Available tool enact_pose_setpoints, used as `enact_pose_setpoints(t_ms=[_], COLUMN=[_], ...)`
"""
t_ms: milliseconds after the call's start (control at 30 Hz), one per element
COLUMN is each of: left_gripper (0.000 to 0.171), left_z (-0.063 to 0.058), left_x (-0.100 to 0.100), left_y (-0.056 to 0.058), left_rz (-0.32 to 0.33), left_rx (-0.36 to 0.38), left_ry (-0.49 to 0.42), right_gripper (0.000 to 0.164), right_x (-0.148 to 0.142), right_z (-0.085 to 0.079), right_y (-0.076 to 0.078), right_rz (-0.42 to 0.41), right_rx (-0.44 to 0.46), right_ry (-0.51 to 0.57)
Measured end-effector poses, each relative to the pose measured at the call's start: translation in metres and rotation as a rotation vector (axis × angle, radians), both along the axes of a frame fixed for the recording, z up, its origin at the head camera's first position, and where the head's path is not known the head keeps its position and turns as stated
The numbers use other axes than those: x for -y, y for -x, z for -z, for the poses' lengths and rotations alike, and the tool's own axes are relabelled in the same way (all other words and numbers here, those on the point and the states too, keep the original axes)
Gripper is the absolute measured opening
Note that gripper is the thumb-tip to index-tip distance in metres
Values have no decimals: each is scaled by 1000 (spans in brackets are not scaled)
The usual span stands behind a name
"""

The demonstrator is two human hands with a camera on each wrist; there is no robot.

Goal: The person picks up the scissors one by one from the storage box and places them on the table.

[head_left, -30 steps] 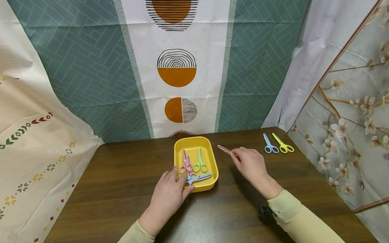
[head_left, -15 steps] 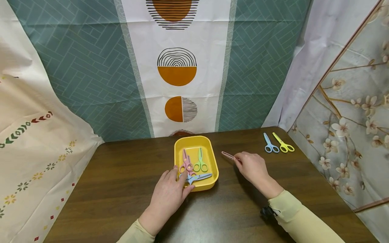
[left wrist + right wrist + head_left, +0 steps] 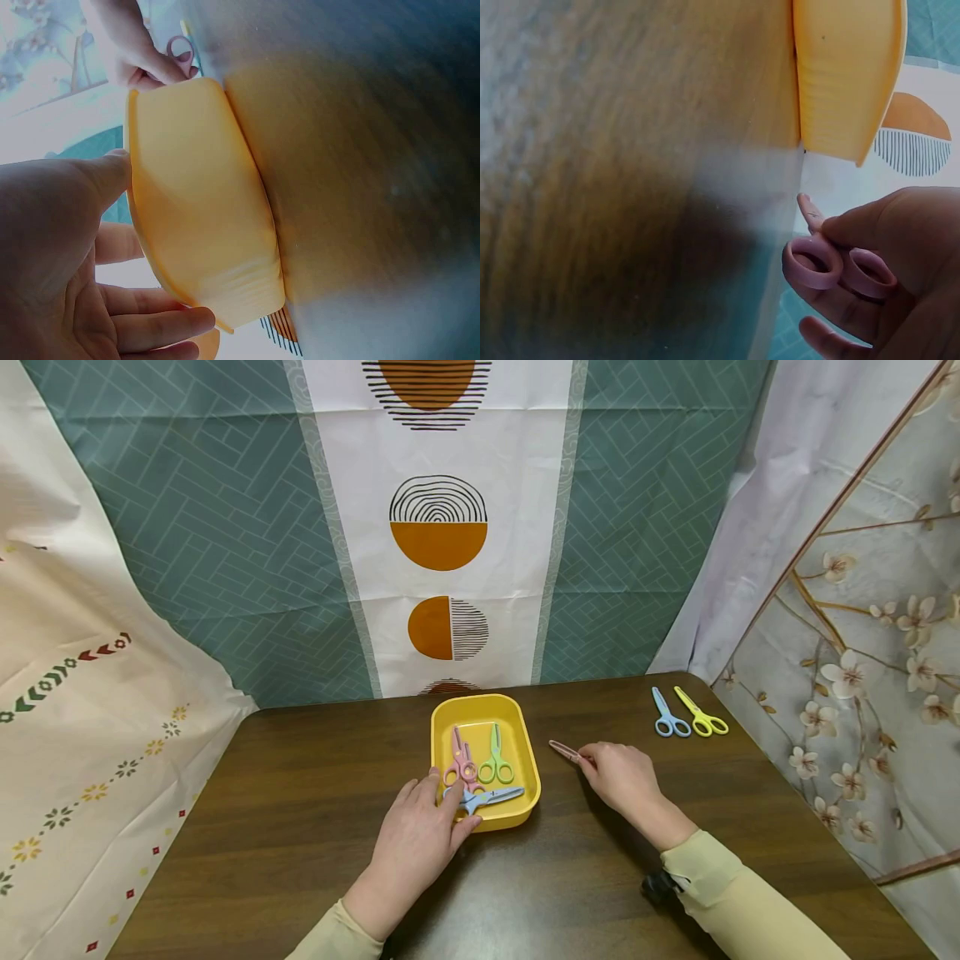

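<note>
A yellow tray (image 3: 531,781) holds pink scissors (image 3: 460,760), green scissors (image 3: 495,762) and blue scissors (image 3: 491,798). My left hand (image 3: 417,827) rests at its near left corner, thumb at the near rim and index finger reaching over the rim by the blue scissors. In the left wrist view the relaxed fingers (image 3: 161,330) lie along the tray's rim and wall. To the right of the tray, my right hand (image 3: 621,777) pinches another pair of pink scissors (image 3: 564,750), closed blades pointing left and away. Their two handle loops (image 3: 814,262) show below the thumb in the right wrist view.
Blue scissors (image 3: 667,714) and yellow scissors (image 3: 701,713) lie side by side at the table's back right corner. The dark wooden table (image 3: 315,777) ends at the back against a patterned curtain (image 3: 315,568), with floral cloth (image 3: 847,727) along the right.
My right hand has lowered slightly and shifted a little right with the pink scissors, toward the table. My left hand and the tray have stayed put.
</note>
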State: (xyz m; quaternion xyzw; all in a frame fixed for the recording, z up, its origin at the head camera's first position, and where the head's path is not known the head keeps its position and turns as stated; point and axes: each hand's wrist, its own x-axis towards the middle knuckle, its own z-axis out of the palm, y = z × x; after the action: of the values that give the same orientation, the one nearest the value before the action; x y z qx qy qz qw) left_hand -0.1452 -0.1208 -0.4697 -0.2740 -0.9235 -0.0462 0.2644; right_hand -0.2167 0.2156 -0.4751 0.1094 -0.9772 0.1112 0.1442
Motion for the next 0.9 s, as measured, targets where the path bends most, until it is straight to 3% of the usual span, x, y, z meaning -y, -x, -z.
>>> enact_pose_setpoints(t_ms=[367, 733, 900], left_gripper=[57, 56, 56], left_z=[0, 2, 2], left_x=[1, 1, 1], left_y=[0, 1, 1], left_rz=[16, 7, 7], left_rx=[-23, -3, -5], left_ry=[-15, -14, -10], right_gripper=[13, 8, 16], right_x=[-3, -9, -11], right_z=[6, 9, 8], right_y=[1, 2, 0], right_rz=[17, 31, 40], right_rx=[19, -51, -48], right_ry=[-4, -54, -91])
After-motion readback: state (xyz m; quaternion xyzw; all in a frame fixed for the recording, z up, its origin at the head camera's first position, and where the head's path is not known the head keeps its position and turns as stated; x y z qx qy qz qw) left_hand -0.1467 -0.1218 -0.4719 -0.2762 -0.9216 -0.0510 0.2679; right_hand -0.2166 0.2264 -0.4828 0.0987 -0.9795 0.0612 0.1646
